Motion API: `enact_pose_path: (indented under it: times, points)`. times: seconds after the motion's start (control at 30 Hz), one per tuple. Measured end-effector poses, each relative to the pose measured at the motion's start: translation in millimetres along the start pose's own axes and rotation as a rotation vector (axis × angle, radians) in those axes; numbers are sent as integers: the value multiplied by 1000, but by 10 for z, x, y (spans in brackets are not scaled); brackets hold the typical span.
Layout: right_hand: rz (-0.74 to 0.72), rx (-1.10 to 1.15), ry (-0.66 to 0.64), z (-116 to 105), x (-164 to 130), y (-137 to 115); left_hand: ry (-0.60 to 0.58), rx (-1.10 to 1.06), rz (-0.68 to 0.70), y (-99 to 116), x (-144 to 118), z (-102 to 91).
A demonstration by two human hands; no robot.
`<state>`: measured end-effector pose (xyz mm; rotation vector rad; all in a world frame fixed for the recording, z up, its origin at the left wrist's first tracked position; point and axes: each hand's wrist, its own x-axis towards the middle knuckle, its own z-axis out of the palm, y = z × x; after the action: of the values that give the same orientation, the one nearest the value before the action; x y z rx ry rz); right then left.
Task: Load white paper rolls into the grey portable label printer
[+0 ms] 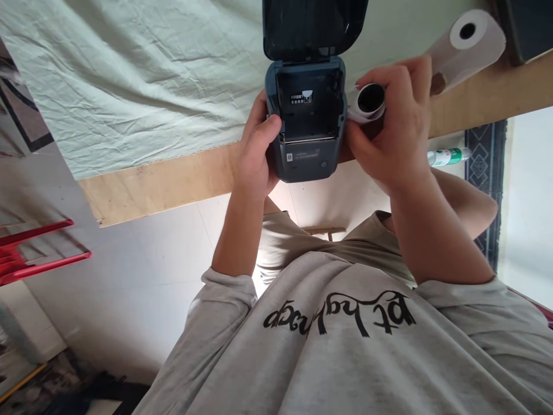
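Observation:
A dark blue label printer [309,164] is upright at the table's front edge, its black lid [315,29] swung back. The bare roll compartment [309,118] shows a small white sticker inside. My left hand [256,147] grips the printer's left side, thumb on the rim. On the other side, my right hand [401,121] is closed around a small roll of white label paper [362,114] with a dark core. That roll is close beside the printer's right wall, outside the compartment; I cannot tell whether they touch.
A larger white paper roll [486,43] lies at the right, near a dark flat object [533,26]. Pale green cloth [151,75] covers the table behind its wooden edge [173,181]. Below the edge at right is a bottle with a green label [449,156]. A red frame [47,268] stands at far left.

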<state>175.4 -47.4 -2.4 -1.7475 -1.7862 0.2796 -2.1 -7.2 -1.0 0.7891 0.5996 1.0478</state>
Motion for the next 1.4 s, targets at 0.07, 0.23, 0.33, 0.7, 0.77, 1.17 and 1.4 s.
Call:
enact_pose_path:
  times: [0.07,0.23,0.33,0.7,0.77,1.17,1.4]
  points:
    - [26,37,19,1,1,-3,2,-3,-3,-6,2,-2]
    - [0,48,-21,-20,-11,0,-6,-5,-18,-10,4,-17]
    - [-7,23,0,-10,-13,17,-19,-8,-11,-33,13,-55]
    - [26,-49,-32,-6,-19,-61,-13,-5,-29,5,-12,-13]
    - [44,-67,-19,10,-19,-48,-14,-5,-32,10,-13,-16]
    - [-184,135,229,-128,3,-268,-47,19,-23,-7,11,-71]
    - [-430,-204,152,-25,243,-292,-56,79,24,3,0,-36]
